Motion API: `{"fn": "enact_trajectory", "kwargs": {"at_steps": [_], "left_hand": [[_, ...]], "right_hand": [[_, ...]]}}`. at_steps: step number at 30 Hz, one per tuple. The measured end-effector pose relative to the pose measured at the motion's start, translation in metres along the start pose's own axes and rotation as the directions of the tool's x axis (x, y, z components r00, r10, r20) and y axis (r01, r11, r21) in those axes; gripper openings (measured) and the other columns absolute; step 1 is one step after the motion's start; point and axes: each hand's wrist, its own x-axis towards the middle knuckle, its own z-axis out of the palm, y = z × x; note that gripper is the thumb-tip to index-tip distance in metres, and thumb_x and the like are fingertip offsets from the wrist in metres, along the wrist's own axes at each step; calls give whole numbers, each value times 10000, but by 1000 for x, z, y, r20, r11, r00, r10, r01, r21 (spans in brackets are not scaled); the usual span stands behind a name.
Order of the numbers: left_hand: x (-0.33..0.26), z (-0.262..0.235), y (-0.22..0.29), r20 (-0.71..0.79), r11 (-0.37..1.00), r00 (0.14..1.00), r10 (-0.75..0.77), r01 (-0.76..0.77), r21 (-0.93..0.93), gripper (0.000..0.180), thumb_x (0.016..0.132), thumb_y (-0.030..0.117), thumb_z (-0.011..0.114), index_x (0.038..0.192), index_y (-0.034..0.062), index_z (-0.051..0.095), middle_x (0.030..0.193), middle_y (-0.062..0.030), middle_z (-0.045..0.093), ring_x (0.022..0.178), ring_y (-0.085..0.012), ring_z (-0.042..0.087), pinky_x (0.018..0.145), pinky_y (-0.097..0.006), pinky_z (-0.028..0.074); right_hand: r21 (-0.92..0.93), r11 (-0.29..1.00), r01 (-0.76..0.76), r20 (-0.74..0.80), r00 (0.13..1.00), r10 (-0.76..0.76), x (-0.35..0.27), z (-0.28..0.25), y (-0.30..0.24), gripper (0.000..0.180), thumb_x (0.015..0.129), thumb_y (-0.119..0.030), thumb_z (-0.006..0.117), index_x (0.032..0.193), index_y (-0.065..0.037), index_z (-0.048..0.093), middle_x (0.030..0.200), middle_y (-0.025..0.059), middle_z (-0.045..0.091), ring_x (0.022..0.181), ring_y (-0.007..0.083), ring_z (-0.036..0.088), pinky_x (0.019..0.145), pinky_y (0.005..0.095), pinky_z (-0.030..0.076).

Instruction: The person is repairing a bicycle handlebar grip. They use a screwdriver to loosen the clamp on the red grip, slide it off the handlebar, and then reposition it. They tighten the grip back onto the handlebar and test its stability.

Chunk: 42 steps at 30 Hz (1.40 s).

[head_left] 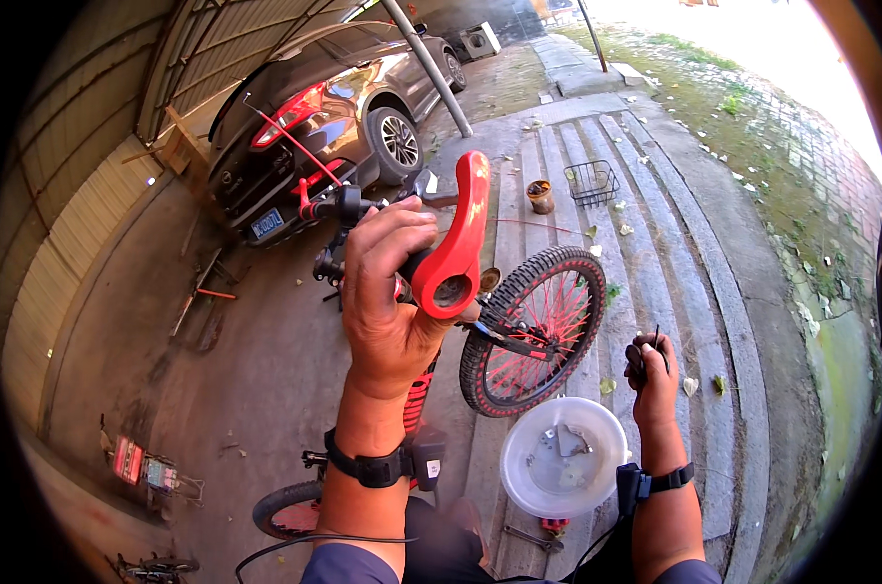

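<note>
My left hand [387, 292] is closed round the end of a bicycle's handlebar grip [417, 261], just beside its red bar end [468, 229]. Most of the grip is hidden behind my fingers and palm. Beyond it stands the front wheel [560, 343], with a knobbly black tyre and red spokes. Low on the right, my right hand [658, 394] is closed on a small black tool [636, 362] with a thin dark rod sticking up; its exact kind is unclear. A white plastic tub [555, 503] holding small metal parts sits between the wheel and my right forearm.
A wrench [533, 538] lies in front of the tub. Farther off on the stone strips are a rusty can [540, 198] and a black wire basket [591, 183]. A dark car [305, 117] stands at the back left, near a metal post [429, 68].
</note>
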Motion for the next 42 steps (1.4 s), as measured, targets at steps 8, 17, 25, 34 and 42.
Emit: {"fn": "enact_trajectory", "kwargs": {"at_steps": [8, 17, 25, 34, 42], "left_hand": [[0, -3, 3, 2, 999, 1000, -25, 25, 27, 460, 856, 388, 773, 1142, 71, 602, 1123, -103, 647, 1128, -316, 626, 1038, -461, 444], [2, -4, 3, 22, 1000, 1000, -19, 18, 25, 425, 870, 387, 760, 1110, 68, 615, 1096, -101, 657, 1110, -311, 638, 1030, -451, 455], [8, -6, 5, 39, 999, 999, 17, -18, 32, 574, 785, 500, 799, 1118, 69, 618, 1096, -111, 647, 1090, -330, 639, 980, -469, 495], [14, -12, 9, 87, 996, 994, 70, -75, 51, 690, 761, 599, 770, 1161, 63, 599, 1094, -121, 635, 1074, -338, 637, 968, -488, 493], [21, -11, 19, 178, 998, 982, 64, -66, 5, 615, 808, 502, 781, 1150, 47, 549, 1054, -132, 631, 997, -332, 624, 967, -488, 457]], "right_hand": [[29, 1000, 2, -9, 1000, -1, 1, -3, 2, 178, 897, -229, 582, 1027, -108, 570, 783, -2, 565, 614, 95, 523, 526, 225, 375], [20, 1000, 2, 4, 1000, -2, 2, -5, 2, 161, 898, -226, 577, 1014, -115, 569, 780, -6, 563, 613, 95, 522, 523, 225, 379], [13, 1000, -2, 2, 1000, 2, 3, -5, 5, 160, 901, -228, 585, 1015, -117, 569, 776, -5, 563, 614, 100, 529, 522, 230, 379], [12, 1000, -5, -11, 1000, 5, 4, -3, 7, 164, 905, -227, 585, 1017, -109, 570, 768, -7, 558, 614, 99, 526, 525, 229, 377], [-30, 1000, -1, 26, 1000, 2, 4, -5, 4, 172, 910, -222, 540, 1044, -116, 562, 799, -12, 569, 640, 95, 518, 540, 221, 378]]}}
